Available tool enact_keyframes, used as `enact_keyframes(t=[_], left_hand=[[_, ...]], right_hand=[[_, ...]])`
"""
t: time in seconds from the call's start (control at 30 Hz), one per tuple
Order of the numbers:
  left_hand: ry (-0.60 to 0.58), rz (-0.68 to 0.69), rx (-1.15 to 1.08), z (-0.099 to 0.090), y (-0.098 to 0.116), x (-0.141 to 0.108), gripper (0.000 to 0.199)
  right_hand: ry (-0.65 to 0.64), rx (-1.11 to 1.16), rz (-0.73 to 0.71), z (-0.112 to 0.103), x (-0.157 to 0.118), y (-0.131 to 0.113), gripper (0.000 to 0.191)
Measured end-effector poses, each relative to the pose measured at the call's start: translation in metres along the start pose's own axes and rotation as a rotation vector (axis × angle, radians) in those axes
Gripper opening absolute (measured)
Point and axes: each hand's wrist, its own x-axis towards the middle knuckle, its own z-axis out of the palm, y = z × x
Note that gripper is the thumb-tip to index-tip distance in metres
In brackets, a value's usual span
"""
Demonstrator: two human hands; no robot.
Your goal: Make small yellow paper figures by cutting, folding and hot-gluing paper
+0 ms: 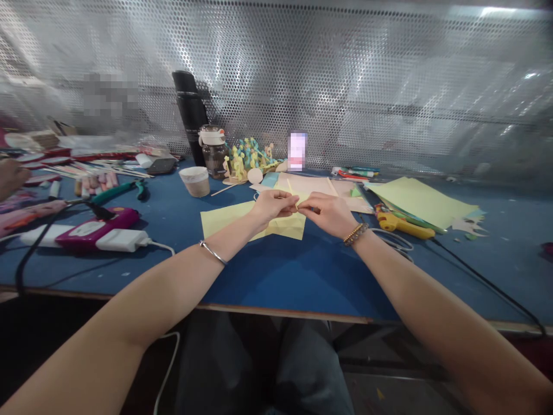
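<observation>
My left hand [276, 207] and my right hand [326, 212] meet at the fingertips over the middle of the table. Both are closed in a pinch on a small yellow paper strip [297, 206], mostly covered by the fingers. Below them lies a creased sheet of yellow paper [224, 223], partly hidden by my left hand and forearm. Just behind the hands are pale pink sheets [311, 183]. To the right of my right hand rests a yellow glue gun [401, 223] with a black cord.
A purple power strip [97, 230] with white plugs sits at left, near green-handled pliers [116, 192]. Behind stand a paper cup [194, 181], a jar [213, 153], a black flask [190, 115] and paper flowers [248, 158]. Yellow sheets [423, 199] lie right. Another person's hand [12, 176] shows far left.
</observation>
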Motion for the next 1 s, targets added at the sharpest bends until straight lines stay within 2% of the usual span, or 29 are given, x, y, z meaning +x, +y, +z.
enact_keyframes(t=[1.0], left_hand=[[-0.008, 0.009, 0.000, -0.0007, -0.0011, 0.0005, 0.021]], right_hand=[[-0.002, 0.010, -0.001, -0.0004, 0.0000, -0.0008, 0.017]])
